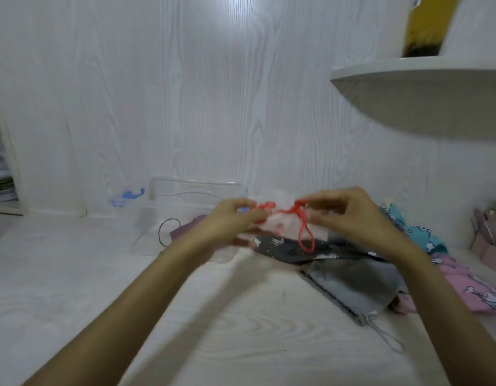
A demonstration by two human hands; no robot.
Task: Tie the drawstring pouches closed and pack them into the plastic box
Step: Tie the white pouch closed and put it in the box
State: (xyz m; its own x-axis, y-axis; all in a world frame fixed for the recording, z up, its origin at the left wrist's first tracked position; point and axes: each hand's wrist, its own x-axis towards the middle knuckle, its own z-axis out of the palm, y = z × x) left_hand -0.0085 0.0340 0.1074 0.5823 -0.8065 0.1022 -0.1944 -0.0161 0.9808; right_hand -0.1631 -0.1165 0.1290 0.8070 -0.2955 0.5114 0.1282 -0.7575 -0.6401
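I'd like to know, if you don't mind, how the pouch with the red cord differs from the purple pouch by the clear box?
The white pouch is held up in both hands, left hand and right hand, while the purple pouch lies untouched in the plastic box. The white pouch has a bright red cord; the purple pouch has a dark cord loop. Both are drawstring pouches.

The cord (294, 215) is bright red, on a pale white-pink pouch (280, 227). Beneath lies a dark grey pouch (291, 247) with white unicorns, then a plain grey one (352, 282). To the right — a teal pouch (419, 232) and a pink pouch (469, 288), both unicorn-printed. The box (185, 196) is clear, holding a purple pouch (185, 229); the surface (74, 274) is white woodgrain.
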